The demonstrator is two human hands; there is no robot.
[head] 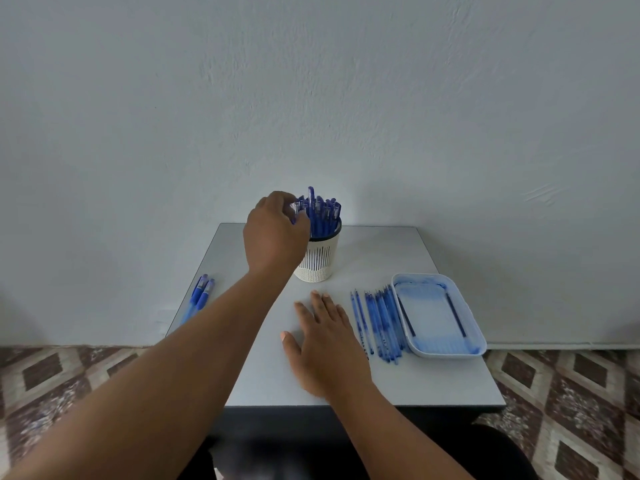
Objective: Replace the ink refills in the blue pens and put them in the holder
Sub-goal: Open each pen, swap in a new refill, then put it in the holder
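the left hand [273, 233] pinches a blue pen [297, 208] at the rim of the white holder [318, 259]; the right hand [323, 344] rests flat, fingers straight, on the tabletop [381, 258] beside the refills [379, 322].

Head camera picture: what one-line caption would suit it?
Left hand holds a pen at the full holder; right hand rests flat beside refills.

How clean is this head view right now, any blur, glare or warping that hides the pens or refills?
Head view: dim, bluish, even light and no glare. The left hand at the holder is slightly motion-blurred, so the pen it pinches looks smeared. The refills beside the tray blend together. Wide-angle bend shows at the edges; the right hand is sharp.
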